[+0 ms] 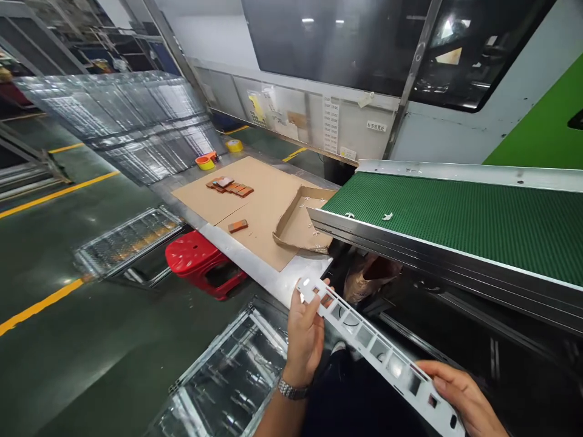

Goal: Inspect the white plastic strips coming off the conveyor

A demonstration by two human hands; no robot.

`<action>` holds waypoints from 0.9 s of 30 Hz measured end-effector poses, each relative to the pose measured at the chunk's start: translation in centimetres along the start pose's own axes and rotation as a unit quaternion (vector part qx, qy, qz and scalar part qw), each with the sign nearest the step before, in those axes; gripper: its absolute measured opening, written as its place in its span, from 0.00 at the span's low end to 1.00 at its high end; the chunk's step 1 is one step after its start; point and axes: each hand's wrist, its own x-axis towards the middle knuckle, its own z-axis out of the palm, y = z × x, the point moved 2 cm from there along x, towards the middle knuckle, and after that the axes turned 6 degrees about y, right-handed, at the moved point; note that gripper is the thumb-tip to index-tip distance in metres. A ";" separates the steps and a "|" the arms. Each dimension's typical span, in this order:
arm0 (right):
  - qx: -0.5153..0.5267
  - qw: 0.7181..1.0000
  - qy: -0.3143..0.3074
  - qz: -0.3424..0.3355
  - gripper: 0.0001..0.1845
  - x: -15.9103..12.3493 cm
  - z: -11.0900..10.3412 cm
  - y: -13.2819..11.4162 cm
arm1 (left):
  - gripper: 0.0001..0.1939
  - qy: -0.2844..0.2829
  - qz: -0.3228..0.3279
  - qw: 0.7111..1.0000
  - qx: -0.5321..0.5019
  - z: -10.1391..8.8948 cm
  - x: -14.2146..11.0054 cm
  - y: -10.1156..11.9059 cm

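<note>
A: What is held, and where is it found?

B: 1 long white strip [378, 349], punched with a row of square windows, is held between 2 hands low in the head view, just below the corner of the metal table [255, 264]. The left hand [304, 338] is closed on the far end, thumb and fingers pinched around it near the table edge. The right hand [464, 397] is wrapped under the near end at the bottom right, fingers curled along its edge; the grip underneath is partly cut off by the frame.

A: How is the long axis laid?

B: It is run diagonally, from upper left by the table corner down to lower right. The strip is tilted so that its punched face is turned up towards the camera. Each hand is set at 1 end, so neither is nearer to the strip; the left hand is nearer the table, the right nearer the body.

A: What is seen around it?

B: A flat cardboard sheet [259, 200] is spread on the table, with small brown blocks [230, 186] grouped on it and 1 block [237, 226] apart. A green conveyor belt [455, 218] is set to the right, above the strip. A red stool [200, 261] is stood on the floor to the left, and clear plastic trays [228, 382] are stacked below the left hand
</note>
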 end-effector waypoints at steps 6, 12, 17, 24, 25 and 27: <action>0.011 0.999 0.035 -0.001 0.20 1.4 1.2 -0.5 | 0.19 -0.019 -0.028 0.999 0.027 0.6 -0.5 -1.1; 0.035 0.998 0.032 -0.028 0.26 1.7 1.9 -1.1 | 0.21 -0.044 -0.038 0.997 0.041 0.7 -0.7 -1.7; 0.056 0.998 0.002 -0.028 0.34 1.5 2.3 -1.3 | 0.23 -0.032 -0.065 0.997 0.006 0.5 -0.5 -1.6; 0.111 0.993 -0.030 -0.020 0.35 1.4 2.5 -1.1 | 0.22 -0.026 -0.067 0.997 -0.011 0.6 -0.5 -1.5; 0.123 0.992 -0.034 -0.018 0.35 1.4 2.5 -1.1 | 0.22 -0.025 -0.068 0.997 -0.013 0.6 -0.5 -1.5; 0.136 0.990 -0.035 -0.011 0.37 1.4 2.4 -1.0 | 0.21 -0.021 -0.068 0.997 -0.014 0.5 -0.5 -1.5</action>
